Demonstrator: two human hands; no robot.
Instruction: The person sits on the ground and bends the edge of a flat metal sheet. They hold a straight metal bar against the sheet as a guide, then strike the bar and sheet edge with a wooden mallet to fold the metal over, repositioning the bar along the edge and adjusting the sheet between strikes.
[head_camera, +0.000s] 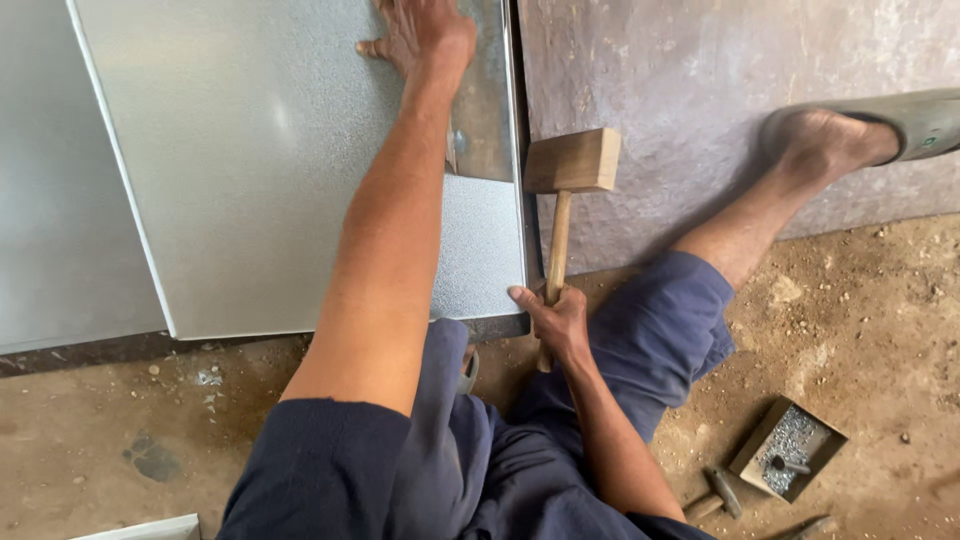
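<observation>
My right hand (556, 322) grips the lower end of a wooden mallet's handle. The block head of the wooden mallet (572, 160) rests by the right edge of a textured silver metal sheet (270, 170) that lies on the ground. My bare left foot (420, 30) presses on the sheet near its folded right edge (516, 150), the leg stretching up from blue shorts. My left hand is out of view.
My right leg stretches right, its foot (825, 140) in a grey sandal on a rough grey slab (690, 90). A small metal tray of tiny fasteners (790, 447) and a small hammer (722, 492) lie on the dirt floor at lower right. Another sheet (60, 200) lies left.
</observation>
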